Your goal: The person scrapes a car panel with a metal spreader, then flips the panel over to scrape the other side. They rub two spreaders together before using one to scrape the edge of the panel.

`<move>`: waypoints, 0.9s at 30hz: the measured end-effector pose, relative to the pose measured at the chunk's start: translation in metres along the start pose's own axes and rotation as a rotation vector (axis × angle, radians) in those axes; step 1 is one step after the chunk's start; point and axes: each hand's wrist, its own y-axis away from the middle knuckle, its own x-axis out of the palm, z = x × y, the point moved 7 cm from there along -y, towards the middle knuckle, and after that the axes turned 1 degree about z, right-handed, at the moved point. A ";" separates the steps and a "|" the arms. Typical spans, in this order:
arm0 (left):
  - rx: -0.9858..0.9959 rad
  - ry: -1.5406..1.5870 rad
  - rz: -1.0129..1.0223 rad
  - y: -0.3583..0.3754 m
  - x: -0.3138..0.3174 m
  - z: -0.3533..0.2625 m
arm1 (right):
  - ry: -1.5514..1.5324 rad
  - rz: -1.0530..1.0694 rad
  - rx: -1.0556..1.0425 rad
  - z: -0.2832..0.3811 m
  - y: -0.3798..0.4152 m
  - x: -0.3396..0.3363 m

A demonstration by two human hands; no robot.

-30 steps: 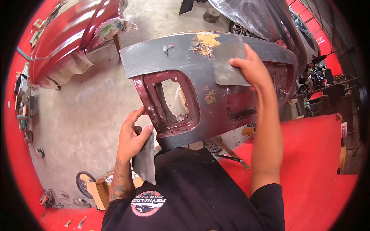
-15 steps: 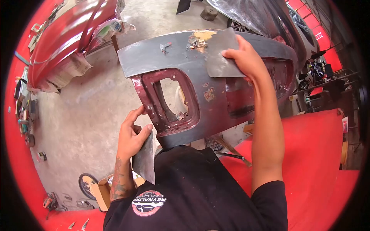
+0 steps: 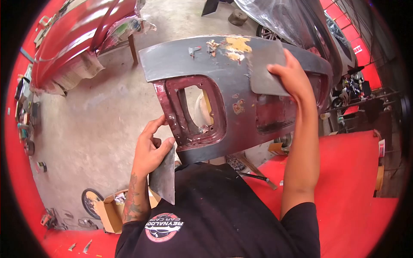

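Since half a second back, our right hand (image 3: 291, 76) has dragged the wide spreader (image 3: 266, 69) down and to the right across the grey body panel (image 3: 223, 81), so the yellowish filler patch (image 3: 237, 44) near the panel's top edge is more exposed now than before. Right hand is closed on the spreader's right edge, fingers over the front face, blade flat against the panel just below that patch. Our left hand (image 3: 149, 151) hasn't moved much: it's pinching a second metal plate (image 3: 164, 177) between thumb and fingers, held low near our chest, edge pointing down, clear of the panel. We see the panel lying across in front of us, primed grey on its upper band, dark red around the rectangular cut-out (image 3: 194, 107) on the left and the recess on the right; a few smaller bare spots (image 3: 237, 105) show mid-panel. Behind it sits a red car body (image 3: 73, 38) with masking paper at the upper left, and a plastic-covered car (image 3: 292, 21) at the upper right. Concrete floor (image 3: 94, 124) below, with an open cardboard box (image 3: 112, 208) by our left elbow. Red surface (image 3: 348, 180) to our right.
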 end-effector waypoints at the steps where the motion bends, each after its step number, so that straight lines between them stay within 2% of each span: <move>1: -0.026 -0.028 0.020 0.000 0.001 -0.006 | -0.058 -0.004 0.056 -0.012 0.005 -0.006; 3: -0.051 -0.061 0.042 0.000 0.003 -0.008 | -0.120 -0.011 0.113 -0.016 0.006 -0.001; 6: -0.062 -0.039 0.057 -0.002 0.004 -0.005 | 0.041 -0.063 -0.031 -0.015 0.000 0.003; 10: -0.026 -0.048 0.050 -0.004 0.001 0.000 | -0.136 -0.096 0.091 -0.029 0.017 -0.024; 13: -0.001 -0.045 0.029 -0.002 0.001 0.003 | -0.131 -0.085 0.072 -0.038 0.007 -0.018; 14: 0.003 -0.034 0.026 -0.003 0.002 0.003 | 0.073 -0.119 -0.001 -0.030 -0.002 -0.001; 15: 0.004 -0.037 0.031 -0.003 0.004 0.001 | 0.070 -0.124 0.000 -0.025 -0.007 0.004; 19: 0.005 -0.016 0.029 -0.001 0.002 0.000 | 0.024 -0.048 0.030 -0.010 0.001 0.000; 21: 0.005 -0.006 0.011 -0.002 0.002 0.001 | -0.171 -0.058 0.072 -0.019 0.005 -0.015; 23: 0.006 -0.006 0.021 -0.001 0.003 0.000 | -0.219 -0.054 0.114 -0.021 0.004 -0.004; 25: 0.008 -0.019 0.029 -0.002 0.002 0.001 | 0.029 -0.090 -0.009 -0.018 -0.012 0.015; 27: 0.006 -0.035 0.048 -0.003 0.001 0.001 | 0.055 -0.043 0.067 -0.015 -0.012 0.017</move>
